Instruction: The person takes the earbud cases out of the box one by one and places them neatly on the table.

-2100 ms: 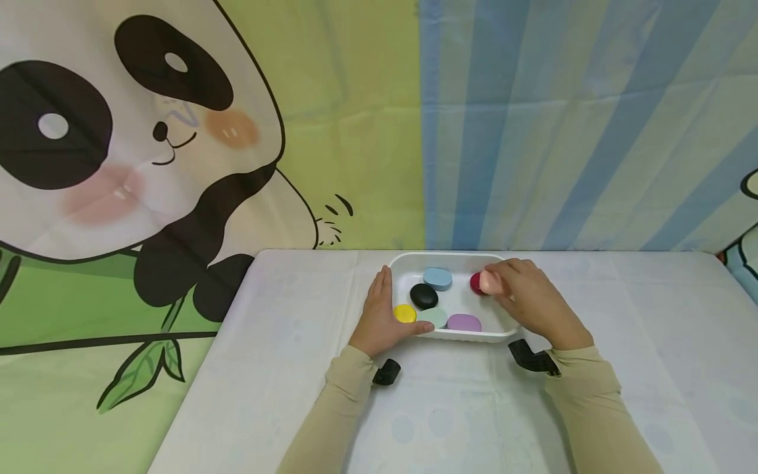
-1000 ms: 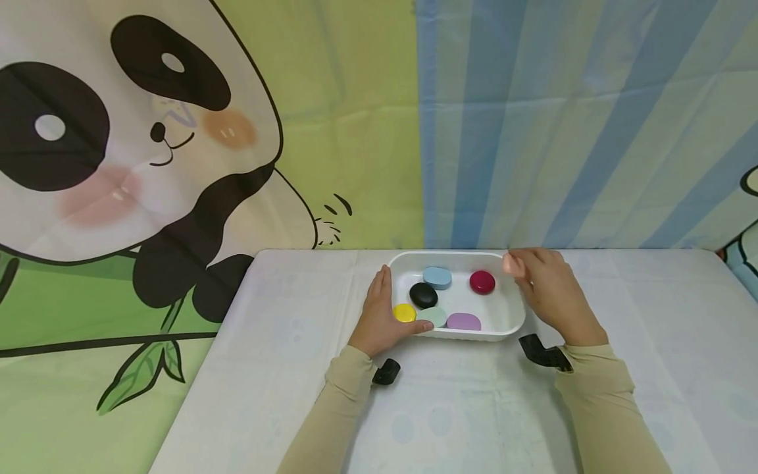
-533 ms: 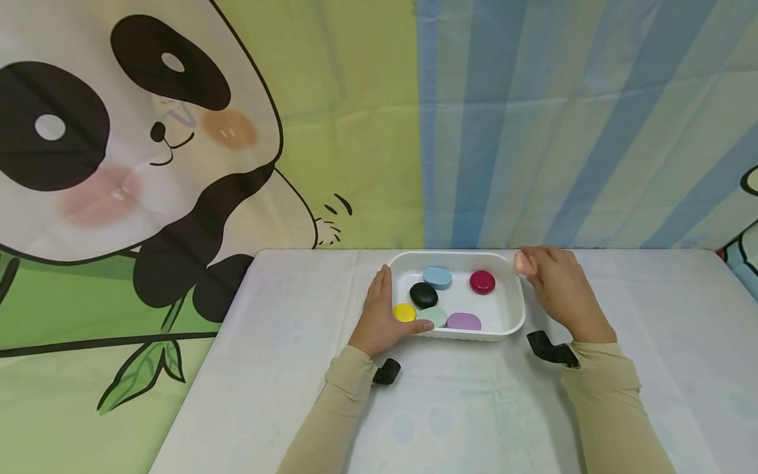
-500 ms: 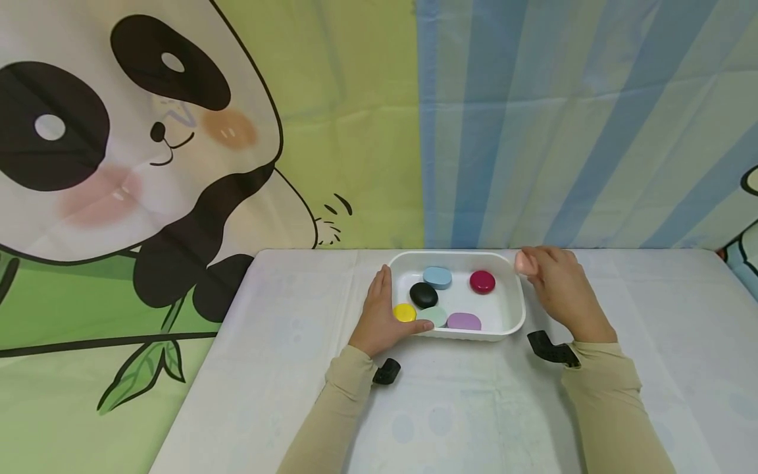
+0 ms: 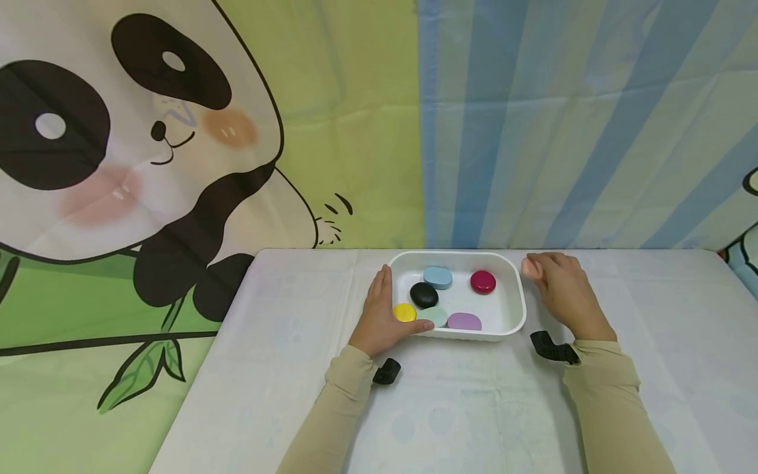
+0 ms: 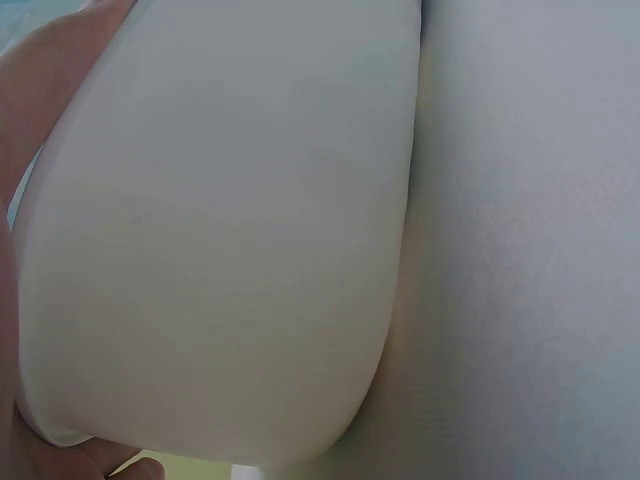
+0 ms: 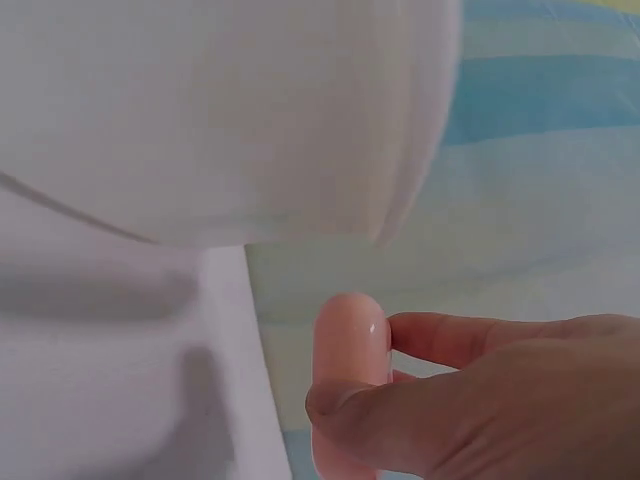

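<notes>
My left hand (image 5: 381,319) holds the left end of a white tray (image 5: 500,334), its thumb along the front rim and its fingers along the left side. Inside the tray lie smooth rounded pieces: a blue oval (image 5: 437,277), a black oval (image 5: 424,295), a red round one (image 5: 483,282), a yellow round one (image 5: 405,313), a mint oval (image 5: 434,316) and a purple oval (image 5: 464,321). Just beyond the tray's right end, my right hand (image 5: 565,289) pinches a pink oval piece (image 7: 350,345) between thumb and fingers. The left wrist view mostly shows the tray's pale outer side.
A white patterned cloth covers the table (image 5: 450,408). Behind its back edge hangs a curtain (image 5: 355,131) with a panda print and blue stripes. Black wrist mounts (image 5: 387,372) sit under both wrists.
My right hand has moved right with the pink piece, from beside the red piece to past the tray's right rim, then dipped slightly. The left hand and tray stay put.
</notes>
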`<state>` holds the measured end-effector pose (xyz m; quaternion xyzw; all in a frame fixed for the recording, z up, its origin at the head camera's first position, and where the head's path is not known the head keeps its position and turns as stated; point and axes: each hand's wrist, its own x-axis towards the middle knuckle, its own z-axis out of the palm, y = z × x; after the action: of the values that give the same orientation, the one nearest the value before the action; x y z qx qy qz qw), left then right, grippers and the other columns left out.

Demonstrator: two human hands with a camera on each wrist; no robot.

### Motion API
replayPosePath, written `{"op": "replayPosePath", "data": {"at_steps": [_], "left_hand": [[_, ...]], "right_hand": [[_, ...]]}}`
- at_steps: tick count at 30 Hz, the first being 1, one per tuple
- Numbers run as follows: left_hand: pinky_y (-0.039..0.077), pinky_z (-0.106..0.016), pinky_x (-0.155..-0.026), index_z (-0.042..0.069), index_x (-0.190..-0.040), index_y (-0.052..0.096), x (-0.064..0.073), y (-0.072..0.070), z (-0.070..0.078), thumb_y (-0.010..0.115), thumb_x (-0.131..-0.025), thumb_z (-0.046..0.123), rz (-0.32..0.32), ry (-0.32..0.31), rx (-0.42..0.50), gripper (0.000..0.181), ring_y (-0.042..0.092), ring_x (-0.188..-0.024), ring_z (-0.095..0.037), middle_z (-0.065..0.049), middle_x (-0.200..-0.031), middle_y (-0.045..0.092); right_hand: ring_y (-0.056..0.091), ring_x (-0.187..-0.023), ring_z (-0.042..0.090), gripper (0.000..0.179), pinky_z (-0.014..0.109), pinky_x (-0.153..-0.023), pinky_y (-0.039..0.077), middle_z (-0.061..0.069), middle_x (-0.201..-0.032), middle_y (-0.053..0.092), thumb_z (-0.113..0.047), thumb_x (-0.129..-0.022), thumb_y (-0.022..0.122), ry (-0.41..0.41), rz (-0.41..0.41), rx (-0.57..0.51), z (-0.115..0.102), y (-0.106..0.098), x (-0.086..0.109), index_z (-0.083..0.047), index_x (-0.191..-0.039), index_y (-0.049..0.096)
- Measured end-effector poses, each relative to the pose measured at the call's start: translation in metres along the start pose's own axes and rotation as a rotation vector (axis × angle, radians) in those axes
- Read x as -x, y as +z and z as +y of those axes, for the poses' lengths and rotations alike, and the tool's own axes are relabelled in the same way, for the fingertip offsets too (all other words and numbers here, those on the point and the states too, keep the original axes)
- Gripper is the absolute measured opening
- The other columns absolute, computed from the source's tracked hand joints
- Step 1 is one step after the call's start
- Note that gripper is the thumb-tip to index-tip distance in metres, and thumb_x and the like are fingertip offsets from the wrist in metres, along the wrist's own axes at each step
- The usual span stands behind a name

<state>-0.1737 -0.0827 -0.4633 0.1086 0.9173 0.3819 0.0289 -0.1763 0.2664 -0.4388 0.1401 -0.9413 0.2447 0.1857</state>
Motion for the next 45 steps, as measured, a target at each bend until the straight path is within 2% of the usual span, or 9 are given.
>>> {"op": "replayPosePath", "data": {"at_steps": [16,24,29,37,45], "left_hand": [[0.019,-0.045,-0.122,0.012,-0.163,0.004,0.000,0.000,0.000,0.084,-0.064,0.069,0.001,0.002,0.000,0.139,0.008,-0.154,-0.022,-0.006,-0.169,0.004],[0.019,-0.046,-0.121,0.013,-0.163,0.003,0.001,-0.001,0.001,0.085,-0.064,0.068,-0.002,-0.003,0.014,0.139,0.008,-0.154,-0.022,-0.005,-0.169,0.003],[0.021,-0.047,-0.121,0.011,-0.163,0.005,0.001,-0.001,0.001,0.086,-0.064,0.066,0.005,0.003,0.015,0.139,0.010,-0.153,-0.023,-0.008,-0.169,0.006],[0.020,-0.045,-0.121,0.015,-0.163,0.002,0.001,-0.002,0.002,0.084,-0.065,0.068,0.000,-0.008,0.009,0.139,0.009,-0.154,-0.022,-0.006,-0.169,0.005],[0.019,-0.045,-0.122,0.014,-0.163,0.002,0.001,-0.001,0.002,0.084,-0.065,0.068,-0.008,-0.010,0.005,0.139,0.008,-0.154,-0.021,-0.005,-0.169,0.003]], "right_hand": [[0.050,-0.111,0.057,0.025,0.072,-0.088,0.039,0.034,-0.116,0.061,-0.002,-0.095,0.065,0.037,-0.071,0.022,0.020,0.019,0.004,0.009,-0.118,0.066],[0.047,-0.116,0.055,0.027,0.073,-0.090,0.038,0.032,-0.121,0.060,0.003,-0.095,0.062,0.077,-0.119,0.031,0.020,0.022,0.005,0.006,-0.121,0.065],[0.047,-0.116,0.056,0.030,0.074,-0.091,0.038,0.033,-0.120,0.060,0.006,-0.092,0.063,0.068,-0.111,0.032,0.017,0.022,0.006,0.007,-0.122,0.065],[0.049,-0.113,0.056,0.035,0.071,-0.092,0.039,0.033,-0.119,0.061,0.009,-0.087,0.065,0.031,-0.064,0.022,0.015,0.017,0.004,0.007,-0.122,0.064],[0.045,-0.117,0.059,0.038,0.073,-0.095,0.035,0.036,-0.125,0.055,0.006,-0.089,0.066,0.055,-0.056,0.018,0.007,0.012,0.000,0.006,-0.126,0.060]]}}
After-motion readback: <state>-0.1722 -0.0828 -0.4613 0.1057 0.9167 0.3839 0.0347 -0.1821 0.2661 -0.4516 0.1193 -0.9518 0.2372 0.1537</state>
